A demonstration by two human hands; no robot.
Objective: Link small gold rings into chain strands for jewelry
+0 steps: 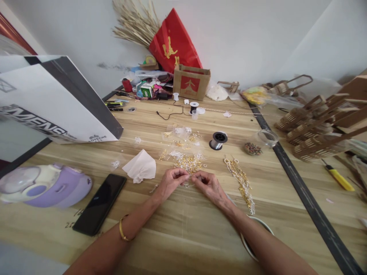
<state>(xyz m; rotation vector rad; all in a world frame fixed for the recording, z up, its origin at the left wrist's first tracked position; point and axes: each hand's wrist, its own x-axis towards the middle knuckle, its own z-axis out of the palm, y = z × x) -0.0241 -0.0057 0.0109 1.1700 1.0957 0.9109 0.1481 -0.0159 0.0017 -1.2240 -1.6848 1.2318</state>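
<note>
My left hand [174, 179] and my right hand [208, 186] meet fingertip to fingertip over the wooden table [183, 229]. Each has thumb and forefinger pinched together. Whatever small piece lies between them is too tiny to name; a thin pale loop [187, 186] shows just below the fingertips. Right behind my fingers spreads a pile of gold and silver jewellery findings [187, 163]. To the right of my right hand lies a bundle of gold and silver chain pieces [242, 181]. A small silvery piece [154, 188] rests beside my left wrist.
Left of my hands are a crumpled tissue [141, 167], a black phone [100, 204] and a purple-and-white device [47, 185]. A wire spool [218, 141] and a jar of beads [258, 144] stand to the right. A white box [60, 101] leans in from the left.
</note>
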